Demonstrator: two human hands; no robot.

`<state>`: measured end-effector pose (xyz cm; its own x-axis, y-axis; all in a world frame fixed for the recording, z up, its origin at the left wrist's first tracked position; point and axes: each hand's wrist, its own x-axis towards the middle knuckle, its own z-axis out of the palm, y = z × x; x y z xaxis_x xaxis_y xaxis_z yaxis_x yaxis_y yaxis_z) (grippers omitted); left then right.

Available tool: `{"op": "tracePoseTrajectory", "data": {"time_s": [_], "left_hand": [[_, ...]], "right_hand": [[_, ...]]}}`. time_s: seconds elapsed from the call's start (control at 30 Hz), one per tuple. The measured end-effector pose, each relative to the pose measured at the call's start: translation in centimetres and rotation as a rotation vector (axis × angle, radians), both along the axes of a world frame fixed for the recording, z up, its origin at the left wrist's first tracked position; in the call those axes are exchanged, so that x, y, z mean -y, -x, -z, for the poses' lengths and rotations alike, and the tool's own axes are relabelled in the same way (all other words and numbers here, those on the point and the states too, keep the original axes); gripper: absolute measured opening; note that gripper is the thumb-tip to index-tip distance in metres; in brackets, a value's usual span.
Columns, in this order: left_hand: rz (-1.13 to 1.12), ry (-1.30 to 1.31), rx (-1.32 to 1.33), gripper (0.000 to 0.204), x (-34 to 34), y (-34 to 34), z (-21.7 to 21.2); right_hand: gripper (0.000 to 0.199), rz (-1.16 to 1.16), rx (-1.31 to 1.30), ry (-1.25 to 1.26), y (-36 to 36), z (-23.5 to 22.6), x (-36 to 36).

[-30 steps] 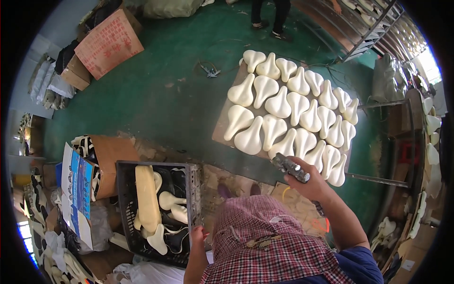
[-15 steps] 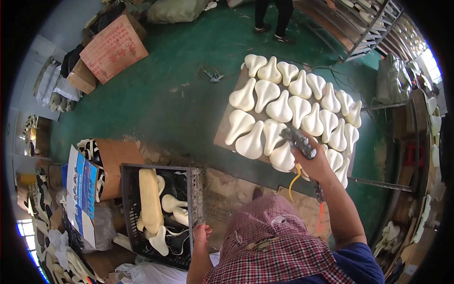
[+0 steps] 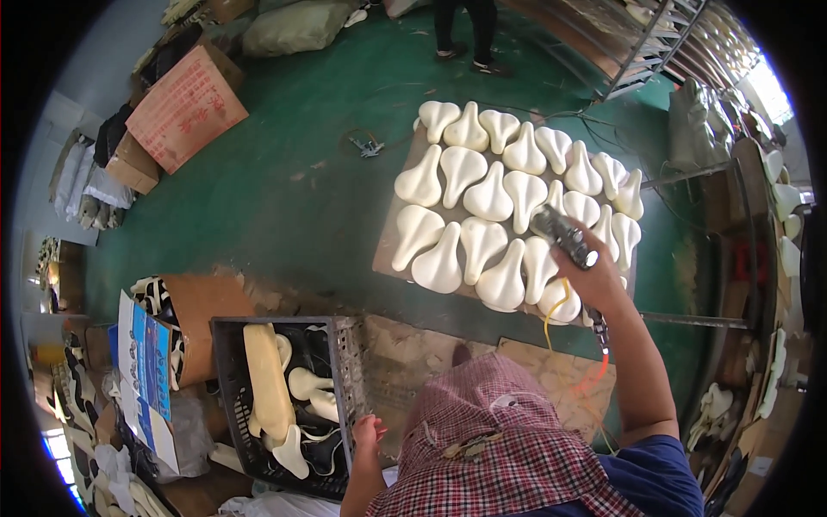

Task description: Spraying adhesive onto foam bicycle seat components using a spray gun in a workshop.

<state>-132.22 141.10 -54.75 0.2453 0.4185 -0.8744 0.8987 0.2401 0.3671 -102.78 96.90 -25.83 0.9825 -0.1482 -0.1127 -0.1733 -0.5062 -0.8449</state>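
Note:
My right hand (image 3: 593,269) is wrapped round a metal spray gun (image 3: 564,234), held over the right half of a board (image 3: 392,252) set with rows of cream-white bicycle saddles (image 3: 435,261). The gun's nozzle end points toward the middle rows, and the gun hides parts of the saddles beneath. A thin yellow hose (image 3: 548,332) and a bright orange hose (image 3: 594,376) hang below the hand. My left hand (image 3: 369,431) holds nothing, its fingers loosely bent and a little apart, beside the right wall of a black plastic crate (image 3: 345,370). Whether it touches the crate, I cannot tell.
Inside the crate lie a long yellowish block (image 3: 269,383) and several saddle pieces. An open carton (image 3: 202,314) stands behind it. Across the green floor are a printed carton (image 3: 188,108), a person's legs (image 3: 465,34) and a metal rack (image 3: 642,60). Plaid cloth (image 3: 491,431) covers the lower middle.
My right hand has shifted slightly right with the spray gun, which now covers other saddles. The whole view has shifted a little. My left hand stays beside the crate.

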Motion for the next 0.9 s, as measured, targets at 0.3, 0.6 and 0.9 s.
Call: {"op": "tracePoseTrajectory", "data": {"time_s": [0.3, 0.6, 0.9], "left_hand": [[0.071, 0.014, 0.07, 0.022, 0.9, -3.6, -0.2], [0.084, 0.04, 0.063, 0.024, 0.6, -1.7, 0.6], [0.03, 0.041, 0.074, 0.023, -0.6, 6.3, 1.3]], "right_hand": [[0.045, 0.086, -0.086, -0.04, 1.4, -0.6, 0.5], [0.046, 0.095, -0.054, -0.094, 3.5, 0.4, 0.0], [0.045, 0.058, -0.152, -0.165, 12.3, 1.1, -3.0]]}}
